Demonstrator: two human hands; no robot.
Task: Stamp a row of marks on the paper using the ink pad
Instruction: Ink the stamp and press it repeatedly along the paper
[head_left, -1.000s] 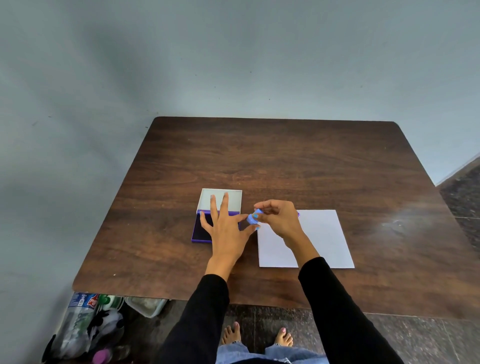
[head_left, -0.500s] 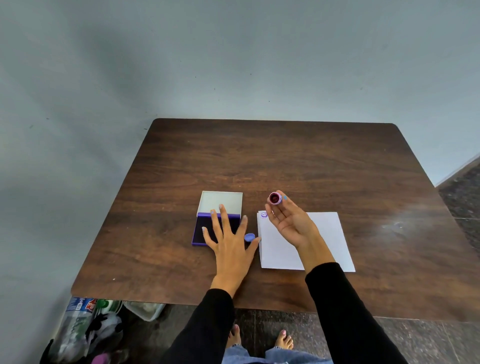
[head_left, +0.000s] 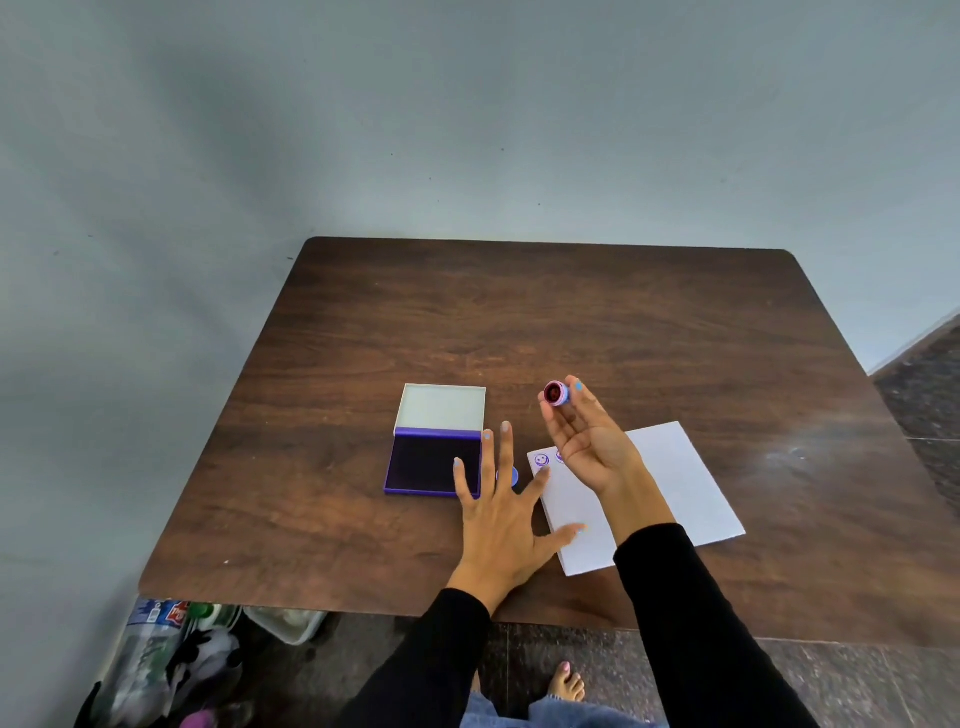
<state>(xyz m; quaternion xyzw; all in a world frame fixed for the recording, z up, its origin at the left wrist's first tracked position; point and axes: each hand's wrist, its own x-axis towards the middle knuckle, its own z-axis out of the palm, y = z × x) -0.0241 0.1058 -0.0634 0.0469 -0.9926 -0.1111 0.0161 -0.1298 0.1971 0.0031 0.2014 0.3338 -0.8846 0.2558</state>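
Dark stone floor (head_left: 857, 680) runs along the near edge, with a bare foot (head_left: 567, 682) on it and bottles in a bag (head_left: 156, 660) under the near left corner of the brown wooden counter (head_left: 571, 322). Two black sleeves reach out over the near edge. On the counter the left hand (head_left: 501, 512) lies palm down, its fingers (head_left: 505, 449) spread wide and holding nothing; the outer ones overlap the near right corner of the ink pad (head_left: 426, 465), and the thumb reaches onto the near left part of the paper (head_left: 670, 483). A small blue cap (head_left: 514, 476) peeks out from between those fingers, just right of the ink pad. The white sheet lies right of the pad, with a smiley mark (head_left: 542, 460) at its far left corner and a second mark (head_left: 559, 455) beside it, half hidden by the right hand (head_left: 589, 436). That hand is raised palm up over the far left of the paper, pinching a small round stamp (head_left: 556, 393) at its tips, red face turned toward the camera. The pad's pale lid (head_left: 441, 406) lies open on the far side. Beyond the counter stands a plain grey wall (head_left: 467, 114)
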